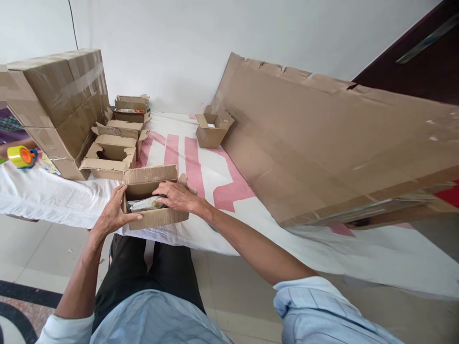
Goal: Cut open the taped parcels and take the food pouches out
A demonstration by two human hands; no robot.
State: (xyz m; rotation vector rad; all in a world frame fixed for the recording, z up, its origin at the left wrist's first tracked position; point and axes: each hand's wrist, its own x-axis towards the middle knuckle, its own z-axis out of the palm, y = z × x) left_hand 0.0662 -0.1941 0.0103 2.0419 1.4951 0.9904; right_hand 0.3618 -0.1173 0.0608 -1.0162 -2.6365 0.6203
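Note:
An open cardboard box sits at the front edge of the cloth-covered table, its back flap raised. My left hand grips its left end, the thumb on the front wall and the fingers along the side. Inside the box lies a clear plastic packet with whitish and yellowish contents that I cannot name. My right hand reaches in over the right end, its bent fingers closed on the packet. The fingertips are partly hidden.
Several open small boxes stand in a row behind, beside a stack of taped cartons. Another open box leans near a large cardboard sheet on the right. At far left, a person's arm is near a yellow tape roll.

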